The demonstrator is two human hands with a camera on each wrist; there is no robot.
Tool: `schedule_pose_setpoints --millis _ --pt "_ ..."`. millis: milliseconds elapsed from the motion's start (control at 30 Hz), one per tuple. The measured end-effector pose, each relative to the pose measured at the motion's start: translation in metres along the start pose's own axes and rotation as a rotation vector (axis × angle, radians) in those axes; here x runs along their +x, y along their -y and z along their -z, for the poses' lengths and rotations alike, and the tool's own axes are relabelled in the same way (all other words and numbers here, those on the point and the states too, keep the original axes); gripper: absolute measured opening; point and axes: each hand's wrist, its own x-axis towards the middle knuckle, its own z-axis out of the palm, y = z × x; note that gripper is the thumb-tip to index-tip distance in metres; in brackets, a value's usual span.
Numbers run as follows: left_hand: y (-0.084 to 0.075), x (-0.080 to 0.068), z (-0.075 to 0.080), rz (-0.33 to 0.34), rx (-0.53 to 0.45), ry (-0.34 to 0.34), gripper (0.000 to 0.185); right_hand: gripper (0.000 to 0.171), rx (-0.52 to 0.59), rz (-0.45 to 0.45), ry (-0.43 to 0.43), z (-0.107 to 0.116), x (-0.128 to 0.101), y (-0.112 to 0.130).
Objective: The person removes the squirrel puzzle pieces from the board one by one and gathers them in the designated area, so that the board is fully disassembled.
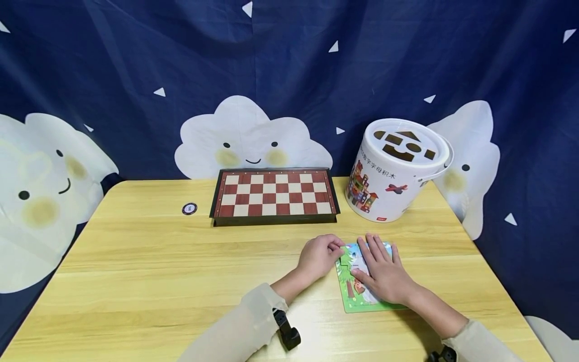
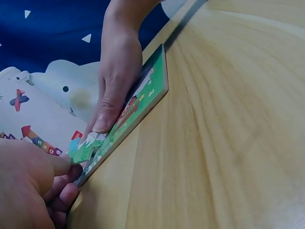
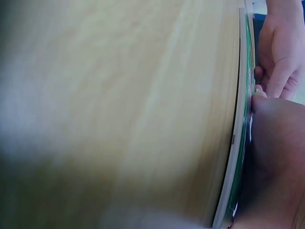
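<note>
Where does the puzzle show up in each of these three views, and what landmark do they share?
Head: puzzle, right of centre, partly under the right hand.
Left wrist: puzzle, left of centre, slanting up rightward.
Right wrist: puzzle, right of centre, nearly edge-on.
Shared landmark: the right hand resting on it.

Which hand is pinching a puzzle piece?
The left hand: it pinches a green piece at the puzzle's corner. The right hand lies spread on top of the puzzle instead.
</note>
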Motion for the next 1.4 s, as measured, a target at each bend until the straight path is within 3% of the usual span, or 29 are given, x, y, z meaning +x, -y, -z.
schedule_pose_setpoints --millis 333,567,733,1100,1400 --pt "0.005 0.0 0.001 -0.002 -0.147 -0.005 0.01 0.083 -0.025 -0.016 0.039 -0.007 0.001 -0.009" --pt "0.009 0.002 0.012 -0.011 -0.202 -0.006 0.01 0.08 0.015 0.006 -0.004 0.002 0.0 0.002" --pt "0.015 -0.002 0.022 -0.011 -0.214 -0.005 0.009 0.081 -0.019 -0.013 0.025 -0.001 0.0 -0.002" --pt "0.041 -0.021 0.067 -0.064 -0.162 0.022 0.01 0.081 -0.008 0.006 -0.005 0.0 0.0 -0.001" --pt "0.075 -0.048 0.123 0.025 -0.1 0.043 0.012 0.08 -0.016 -0.007 0.018 0.003 0.0 0.004"
